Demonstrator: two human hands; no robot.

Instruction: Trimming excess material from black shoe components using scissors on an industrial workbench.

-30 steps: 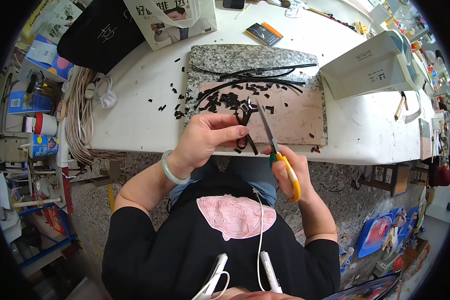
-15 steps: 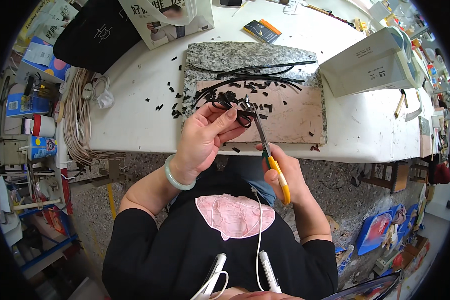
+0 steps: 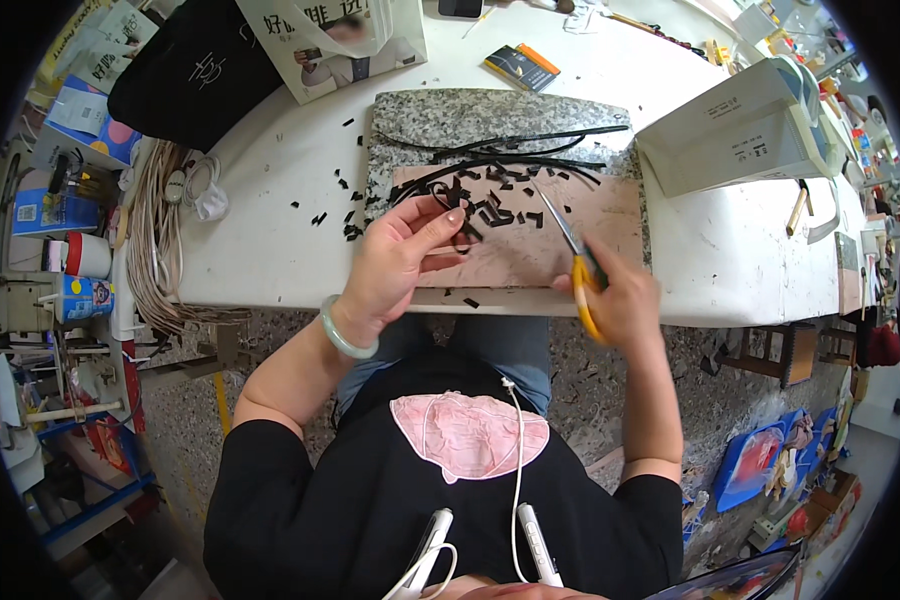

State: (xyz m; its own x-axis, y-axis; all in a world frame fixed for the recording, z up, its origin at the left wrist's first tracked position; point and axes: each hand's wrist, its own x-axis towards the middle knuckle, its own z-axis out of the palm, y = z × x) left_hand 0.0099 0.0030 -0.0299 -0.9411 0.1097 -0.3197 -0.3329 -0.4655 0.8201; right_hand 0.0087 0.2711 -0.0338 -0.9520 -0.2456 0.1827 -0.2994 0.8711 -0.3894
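Note:
My left hand [image 3: 395,250] pinches a looped black strip [image 3: 460,232] between thumb and fingers, over the left part of a pinkish board [image 3: 590,240]. To the right, my right hand [image 3: 618,295] grips yellow-handled scissors [image 3: 562,225], their blades pointing up and left, apart from the strip. Small cut black pieces [image 3: 505,212] lie scattered on the board between the two hands. Several long black strips [image 3: 530,150] stretch across the speckled granite slab [image 3: 500,104] beneath, beyond my hands. Part of the held strip is hidden behind my left fingers.
A bundle of beige cords [image 3: 150,240] hangs over the white table's [image 3: 300,250] left edge. A printed paper bag [image 3: 340,50] and a black bag [image 3: 190,75] stand at the far left. On the right is an open white box [image 3: 730,130]. A small dark packet [image 3: 522,68] lies beyond the slab.
My right hand has drawn the scissors away to the right from the strip. My left hand, still holding the strip, has shifted slightly left and down.

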